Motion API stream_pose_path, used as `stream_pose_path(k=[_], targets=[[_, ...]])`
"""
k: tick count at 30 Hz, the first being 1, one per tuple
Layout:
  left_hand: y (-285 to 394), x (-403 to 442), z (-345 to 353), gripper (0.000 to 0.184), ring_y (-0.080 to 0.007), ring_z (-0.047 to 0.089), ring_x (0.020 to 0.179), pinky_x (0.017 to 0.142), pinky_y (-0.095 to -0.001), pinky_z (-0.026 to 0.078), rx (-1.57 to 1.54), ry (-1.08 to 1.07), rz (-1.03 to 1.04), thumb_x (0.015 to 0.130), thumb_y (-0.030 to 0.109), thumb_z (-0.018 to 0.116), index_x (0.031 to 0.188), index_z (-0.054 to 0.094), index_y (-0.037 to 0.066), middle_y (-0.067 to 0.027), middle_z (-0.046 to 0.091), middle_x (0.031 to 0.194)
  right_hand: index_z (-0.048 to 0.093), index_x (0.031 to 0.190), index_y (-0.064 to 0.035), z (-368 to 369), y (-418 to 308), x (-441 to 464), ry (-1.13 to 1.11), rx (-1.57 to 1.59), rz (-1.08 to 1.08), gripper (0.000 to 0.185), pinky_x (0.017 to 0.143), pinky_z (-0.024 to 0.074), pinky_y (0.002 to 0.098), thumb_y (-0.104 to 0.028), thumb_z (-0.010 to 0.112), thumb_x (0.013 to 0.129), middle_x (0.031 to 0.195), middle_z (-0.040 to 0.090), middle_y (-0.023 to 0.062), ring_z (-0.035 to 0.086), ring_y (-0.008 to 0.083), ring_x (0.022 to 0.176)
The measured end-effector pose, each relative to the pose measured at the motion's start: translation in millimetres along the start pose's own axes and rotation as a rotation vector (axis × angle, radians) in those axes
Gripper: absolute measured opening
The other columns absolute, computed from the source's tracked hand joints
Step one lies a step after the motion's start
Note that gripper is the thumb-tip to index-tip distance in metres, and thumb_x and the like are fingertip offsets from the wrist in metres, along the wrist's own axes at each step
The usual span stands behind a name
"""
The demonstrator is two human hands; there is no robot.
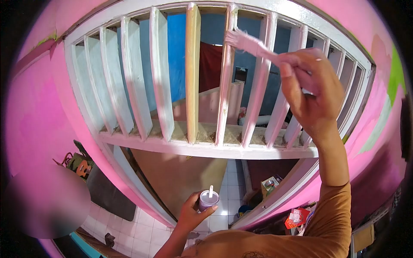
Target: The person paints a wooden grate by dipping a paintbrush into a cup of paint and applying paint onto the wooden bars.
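My right hand (pixel 313 86) is raised and closed around the handle of a paintbrush (pixel 249 44). The pale, paint-coated bristles meet the upper part of a slat (pixel 224 86) whose face is partly white, with brownish wood showing. Just left of it stands a bare, yellowish wooden slat (pixel 193 77); the other slats look white. Low in the middle, my left hand (pixel 192 215) grips a small cup (pixel 208 201) of whitish-lilac paint. A white stick (pixel 211 191) pokes up out of the cup.
The slats sit in a white frame (pixel 206 150) above a doorway, between pink walls (pixel 34 103). A brown door panel (pixel 180 176) stands below. At lower right lies a red packet (pixel 297 218); at left is a dark table (pixel 109 193). Tiles (pixel 142 232) cover the floor.
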State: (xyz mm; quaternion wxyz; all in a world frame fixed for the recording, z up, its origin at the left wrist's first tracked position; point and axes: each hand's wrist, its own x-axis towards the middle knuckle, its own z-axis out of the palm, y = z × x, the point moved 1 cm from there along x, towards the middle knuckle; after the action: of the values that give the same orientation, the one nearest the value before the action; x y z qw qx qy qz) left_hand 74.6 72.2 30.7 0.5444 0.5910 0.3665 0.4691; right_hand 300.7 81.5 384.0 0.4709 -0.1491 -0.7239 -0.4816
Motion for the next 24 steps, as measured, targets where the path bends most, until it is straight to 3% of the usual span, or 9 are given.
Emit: stream_pose_path(k=[2, 7, 9, 11, 13, 15, 21, 23, 24], targets=[[-4.3, 0.3, -0.8, 0.058, -0.016, 0.063, 0.11, 0.095, -0.0317, 0.053, 0.002, -0.004, 0.008, 0.083, 0.016, 0.085, 0.131, 0.058, -0.001, -0.0082, 0.064, 0.121, 0.067, 0.097, -0.0011, -1.2, 2.1, 3.8, 0.122, -0.056, 0.022, 0.014, 0.065, 0.0515, 0.0286, 0.0, 0.075, 0.085, 0.085, 0.066, 0.0102, 0.065, 0.0232, 0.071], [0.3, 1.9, 2.8, 0.057, -0.0158, 0.063, 0.11, 0.094, -0.0315, 0.053, 0.013, -0.018, 0.045, 0.083, 0.016, 0.085, 0.13, 0.058, -0.001, -0.0081, 0.064, 0.12, 0.068, 0.098, -0.0012, 5.3, 14.2, 2.5, 0.187, 0.009, 0.03, 0.015, 0.066, 0.0517, 0.0293, 0.001, 0.075, 0.085, 0.085, 0.066, 0.0101, 0.064, 0.0225, 0.07], [-1.1, 2.3, 2.9, 0.057, -0.0156, 0.063, 0.11, 0.094, -0.0314, 0.053, -0.003, -0.02, 0.041, 0.083, 0.016, 0.084, 0.13, 0.058, -0.001, -0.008, 0.064, 0.12, 0.066, 0.099, 0.0053, 0.0, 4.8, -5.1, -0.018, -0.018, -0.001, 0.008, 0.071, 0.0517, 0.0263, 0.004, 0.068, 0.092, 0.09, 0.07, 0.0107, 0.067, 0.0177, 0.08], [-3.1, 2.3, 2.5, 0.057, -0.0152, 0.063, 0.11, 0.093, -0.0312, 0.053, 0.012, -0.021, 0.038, 0.083, 0.016, 0.085, 0.13, 0.058, -0.001, -0.0078, 0.064, 0.12, 0.066, 0.099, 0.0057, 3.0, 4.2, -5.7, 0.005, 0.017, -0.004, 0.007, 0.071, 0.0515, 0.0264, 0.004, 0.068, 0.092, 0.089, 0.069, 0.011, 0.067, 0.0193, 0.078], [0.4, 1.1, 2.7, 0.057, -0.0151, 0.063, 0.11, 0.093, -0.0311, 0.053, 0.021, -0.017, 0.029, 0.083, 0.016, 0.085, 0.13, 0.058, -0.001, -0.0076, 0.064, 0.119, 0.069, 0.098, -0.0022, 5.6, 7.0, -0.6, 0.182, 0.042, 0.127, 0.013, 0.066, 0.0515, 0.0284, 0.001, 0.073, 0.086, 0.085, 0.066, 0.01, 0.064, 0.0216, 0.071], [4.4, -0.6, 3.6, 0.057, -0.0149, 0.063, 0.11, 0.093, -0.031, 0.053, 0.034, -0.015, 0.017, 0.083, 0.016, 0.085, 0.13, 0.058, -0.001, -0.0074, 0.064, 0.119, 0.069, 0.099, -0.0025, 6.2, 16.2, 4.4, 0.208, -0.001, 0.027, 0.014, 0.065, 0.0516, 0.0287, 0.001, 0.073, 0.086, 0.085, 0.067, 0.01, 0.064, 0.0213, 0.071], [4.3, -1.2, 3.8, 0.056, -0.0149, 0.063, 0.109, 0.093, -0.0308, 0.052, 0.029, -0.012, 0.024, 0.083, 0.017, 0.085, 0.129, 0.058, 0.0, -0.0066, 0.064, 0.119, 0.068, 0.098, -0.001, 7.3, -5.7, -21.1, 0.018, 0.098, 0.066, 0.018, 0.062, 0.05, 0.0319, 0.002, 0.074, 0.082, 0.085, 0.065, 0.0116, 0.063, 0.0257, 0.071], [3.4, -1.9, 2.0, 0.056, -0.0149, 0.063, 0.11, 0.093, -0.0311, 0.052, 0.023, -0.018, 0.005, 0.083, 0.016, 0.085, 0.129, 0.057, 0.0, -0.0065, 0.063, 0.119, 0.068, 0.098, -0.0004, -0.1, -13.6, -28.8, -0.04, 0.126, 0.103, 0.019, 0.062, 0.0497, 0.0317, 0.003, 0.074, 0.081, 0.085, 0.065, 0.0117, 0.063, 0.0247, 0.071], [6.3, -2.2, 2.2, 0.056, -0.0149, 0.063, 0.11, 0.093, -0.0311, 0.052, 0.023, -0.017, 0.004, 0.083, 0.016, 0.085, 0.129, 0.057, 0.0, -0.0065, 0.063, 0.119, 0.067, 0.1, 0.0016, -3.5, -14.7, -30.0, -0.054, 0.146, 0.102, 0.014, 0.064, 0.049, 0.0287, 0.003, 0.07, 0.087, 0.085, 0.065, 0.0112, 0.062, 0.0208, 0.072]])
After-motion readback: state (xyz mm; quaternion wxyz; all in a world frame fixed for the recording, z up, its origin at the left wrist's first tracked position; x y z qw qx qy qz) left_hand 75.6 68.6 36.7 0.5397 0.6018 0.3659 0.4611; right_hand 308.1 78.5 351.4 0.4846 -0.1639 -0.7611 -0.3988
